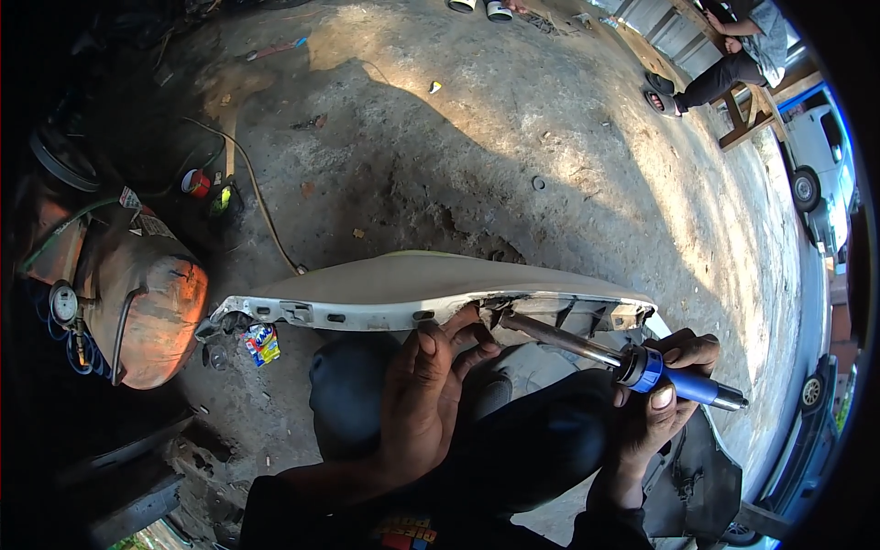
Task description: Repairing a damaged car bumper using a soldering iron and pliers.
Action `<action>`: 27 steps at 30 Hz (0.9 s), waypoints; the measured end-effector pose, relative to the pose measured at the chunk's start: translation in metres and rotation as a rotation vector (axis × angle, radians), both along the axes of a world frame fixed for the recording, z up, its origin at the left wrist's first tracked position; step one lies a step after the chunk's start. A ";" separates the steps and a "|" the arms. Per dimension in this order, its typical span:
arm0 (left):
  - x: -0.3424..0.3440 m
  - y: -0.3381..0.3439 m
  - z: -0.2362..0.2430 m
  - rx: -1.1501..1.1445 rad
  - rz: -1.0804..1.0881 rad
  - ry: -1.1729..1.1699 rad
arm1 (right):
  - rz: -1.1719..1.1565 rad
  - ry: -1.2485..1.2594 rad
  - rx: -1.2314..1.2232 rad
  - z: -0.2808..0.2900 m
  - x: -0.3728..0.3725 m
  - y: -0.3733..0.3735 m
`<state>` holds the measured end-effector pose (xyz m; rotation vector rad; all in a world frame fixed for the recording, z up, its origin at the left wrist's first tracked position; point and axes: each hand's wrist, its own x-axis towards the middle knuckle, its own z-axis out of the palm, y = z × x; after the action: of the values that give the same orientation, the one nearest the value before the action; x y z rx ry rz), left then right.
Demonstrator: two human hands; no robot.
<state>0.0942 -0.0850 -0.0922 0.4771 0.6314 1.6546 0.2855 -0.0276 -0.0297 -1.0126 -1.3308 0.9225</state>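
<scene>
A long, curved car bumper point(394, 284), pale beige with a whitish slotted edge, lies crosswise in front of me above my knees. My left hand point(426, 390) is at the middle of its near edge, thumb raised and fingers curled against the rim. In my right hand point(665, 394) is a blue-handled tool point(689, 385) with a black collar and a long metal tube. My fingers wrap round its handle. The tube slants up to the left, and its tip meets the dark, rough underside of the bumper, close to my left fingertips. Exact contact at the tip is hard to see.
An orange compressor tank point(165, 312) with a gauge point(63, 301) stands at the left. A thin hose point(252, 183) runs over the concrete floor point(367, 137). Near the bumper's left end lies a colourful packet point(262, 345). A person point(724, 69) is at the far right; vehicles point(811, 160) stand beyond.
</scene>
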 end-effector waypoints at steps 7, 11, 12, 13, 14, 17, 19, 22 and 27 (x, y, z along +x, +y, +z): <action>-0.001 0.001 0.000 0.027 -0.010 0.003 | -0.021 -0.011 0.018 -0.002 0.000 0.002; -0.002 0.003 0.003 0.062 -0.011 0.026 | 0.024 0.032 -0.083 0.006 -0.002 -0.001; -0.002 0.002 0.004 0.044 -0.006 0.024 | 0.025 0.032 -0.083 0.005 -0.003 -0.001; -0.002 0.002 0.004 0.025 -0.002 0.022 | 0.005 0.029 -0.069 0.004 -0.003 -0.001; -0.002 0.002 0.003 0.024 -0.002 0.022 | -0.014 0.026 -0.054 0.002 -0.003 -0.001; -0.002 0.003 0.000 0.066 -0.008 0.031 | -0.047 -0.040 0.054 -0.005 0.002 0.000; -0.002 0.002 0.002 0.049 -0.008 0.034 | -0.047 -0.045 0.063 -0.005 0.004 0.000; -0.002 0.002 0.003 0.014 0.008 0.051 | -0.029 -0.026 0.025 0.000 -0.001 -0.001; -0.001 0.002 0.000 0.035 0.010 0.047 | -0.035 0.025 0.036 -0.003 0.000 0.001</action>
<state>0.0933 -0.0828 -0.0918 0.5400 0.6408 1.6706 0.2855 -0.0264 -0.0332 -0.9907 -1.3007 0.8787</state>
